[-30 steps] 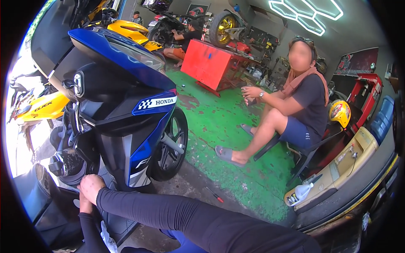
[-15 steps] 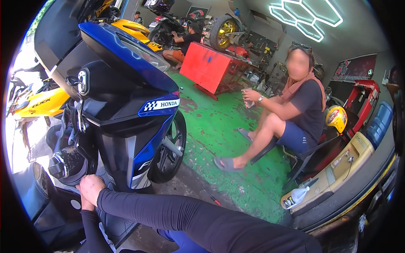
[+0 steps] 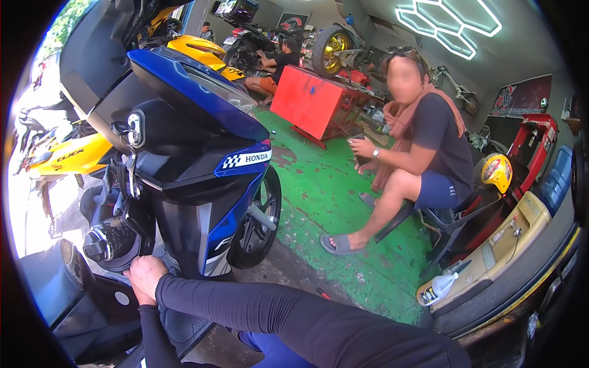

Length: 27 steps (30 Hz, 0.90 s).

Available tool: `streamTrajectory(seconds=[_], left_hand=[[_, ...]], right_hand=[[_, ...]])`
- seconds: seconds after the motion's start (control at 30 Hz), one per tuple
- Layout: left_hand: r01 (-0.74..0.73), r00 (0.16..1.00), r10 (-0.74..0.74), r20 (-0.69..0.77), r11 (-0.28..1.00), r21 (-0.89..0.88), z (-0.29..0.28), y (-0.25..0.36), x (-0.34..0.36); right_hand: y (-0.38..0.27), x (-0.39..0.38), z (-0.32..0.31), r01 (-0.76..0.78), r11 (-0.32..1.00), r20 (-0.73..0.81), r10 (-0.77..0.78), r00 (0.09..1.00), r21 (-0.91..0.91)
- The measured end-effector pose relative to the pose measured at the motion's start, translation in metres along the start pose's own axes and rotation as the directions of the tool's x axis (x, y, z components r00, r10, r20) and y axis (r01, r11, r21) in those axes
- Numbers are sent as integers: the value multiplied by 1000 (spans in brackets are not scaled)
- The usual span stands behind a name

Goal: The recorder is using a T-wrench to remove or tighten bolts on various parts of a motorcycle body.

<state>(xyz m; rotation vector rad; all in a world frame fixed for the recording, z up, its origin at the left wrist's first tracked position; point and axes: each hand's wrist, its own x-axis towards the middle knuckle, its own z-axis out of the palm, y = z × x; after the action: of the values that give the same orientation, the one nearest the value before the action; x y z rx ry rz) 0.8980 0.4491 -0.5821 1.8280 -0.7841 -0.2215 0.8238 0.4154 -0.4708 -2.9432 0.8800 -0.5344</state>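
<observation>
A blue and black scooter [image 3: 184, 153] stands close on my left, with a key ring [image 3: 126, 129] hanging at its ignition. My right hand [image 3: 148, 273] is low in front of the seat [image 3: 46, 282], its fingers curled down over a spot by the footboard [image 3: 184, 328]. What they grip is hidden. My left hand [image 3: 143, 297] is just beneath it, mostly covered by the right one, and its fingers do not show. Right beside both hands hangs a scuffed, dark rounded thing [image 3: 113, 239] that looks like a helmet. Both forearms wear black sleeves.
A person [image 3: 438, 141] sits on a dark chair [image 3: 457, 224] to the right, holding a dark flat object. A screwdriver [image 3: 320, 289] and a white jug [image 3: 438, 288] are on the floor. Farther back are a red lift table [image 3: 310, 101], a yellow scooter [image 3: 196, 48] and a crouching person [image 3: 279, 70].
The whole view has shifted slightly, moving the scene a little to the right. The seated person has leaned and shifted their hands. My hands stay at the same spot by the footboard.
</observation>
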Motion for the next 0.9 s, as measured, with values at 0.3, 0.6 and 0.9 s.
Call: streamTrajectory(seconds=[0.3, 0.6, 0.9], left_hand=[[43, 995, -41, -94, 999, 19, 8, 5, -8], [84, 984, -74, -159, 995, 56, 9, 16, -25], [125, 984, -117, -137, 991, 54, 0, 30, -43]], right_hand=[[2, -2, -4, 30, 999, -39, -31, 999, -14], [-8, -18, -36, -60, 992, 46, 55, 997, 113], [-3, -23, -44, 12, 999, 266, 1, 964, -47]])
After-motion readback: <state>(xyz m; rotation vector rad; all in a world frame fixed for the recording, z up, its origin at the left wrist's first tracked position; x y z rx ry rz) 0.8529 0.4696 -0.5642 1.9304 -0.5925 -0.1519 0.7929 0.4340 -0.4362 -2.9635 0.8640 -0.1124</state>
